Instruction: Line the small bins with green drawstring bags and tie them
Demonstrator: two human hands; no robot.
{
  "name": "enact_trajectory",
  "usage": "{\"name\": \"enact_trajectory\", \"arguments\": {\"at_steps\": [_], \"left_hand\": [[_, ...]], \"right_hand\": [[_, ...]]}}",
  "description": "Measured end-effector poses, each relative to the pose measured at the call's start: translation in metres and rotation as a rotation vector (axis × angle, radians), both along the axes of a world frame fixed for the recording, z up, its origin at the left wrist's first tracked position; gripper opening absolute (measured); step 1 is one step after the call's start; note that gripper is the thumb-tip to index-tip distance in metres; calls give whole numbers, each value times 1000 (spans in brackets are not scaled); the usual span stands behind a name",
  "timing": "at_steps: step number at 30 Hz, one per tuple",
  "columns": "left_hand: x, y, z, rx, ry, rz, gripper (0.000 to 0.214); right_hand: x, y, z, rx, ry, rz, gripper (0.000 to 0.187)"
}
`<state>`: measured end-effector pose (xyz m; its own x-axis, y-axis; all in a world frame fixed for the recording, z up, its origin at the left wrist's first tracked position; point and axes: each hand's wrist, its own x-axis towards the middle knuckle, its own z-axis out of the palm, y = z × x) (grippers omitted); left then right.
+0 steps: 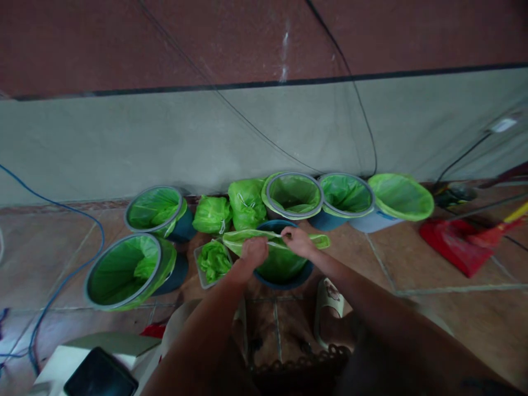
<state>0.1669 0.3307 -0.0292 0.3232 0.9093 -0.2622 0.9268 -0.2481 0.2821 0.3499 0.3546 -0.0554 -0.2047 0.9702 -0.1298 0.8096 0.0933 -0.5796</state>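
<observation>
A green drawstring bin bag (282,264) sits inside a blue bin (304,279) right in front of me, its mouth drawn together into a flat band above the rim. My left hand (254,251) is closed on the bag's top edge. Close by, my right hand (297,242) pinches the white drawstring (273,237) where it comes out of the hem. Beside the bin, a clear tub (201,274) contains a crumpled green bag (214,260). Two puffed, tied green bags (247,202) rest behind it against the wall.
Two bins with green liners (124,269) stand at the left and several more (295,195) along the wall to the right. A red dustpan (462,245) lies further right. A blue cable (88,214) crosses the left floor; a phone (101,374) lies on a white box (61,360).
</observation>
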Motion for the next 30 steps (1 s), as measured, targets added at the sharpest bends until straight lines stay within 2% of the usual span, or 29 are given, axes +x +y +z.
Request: {"name": "enact_trajectory", "arguments": {"at_steps": [3,7,10,13,16,19,21,23,26,30], "left_hand": [[1,5,5,30,-9,2,36],[4,7,10,33,-43,48,33],[7,11,20,24,-195,87,29],[13,16,37,19,-503,122,24],[20,18,61,6,-924,200,19],[25,15,86,-114,-1381,281,17],[25,13,100,-203,-1624,320,19],[24,13,111,-235,-1746,367,21],[22,18,117,-232,-1769,414,21],[29,24,113,-230,-1765,387,20]], "right_hand": [[5,5,3,7,202,-85,20],[8,9,8,-9,364,-158,14],[4,12,24,-12,556,-207,12],[1,12,61,34,820,-201,15],[1,9,107,65,1047,-176,24],[5,6,137,53,1194,-173,33],[6,6,142,43,1225,-202,36],[6,7,140,37,1216,-260,36],[2,4,135,31,1155,-262,30],[-7,-10,130,-36,1056,-119,23]]}}
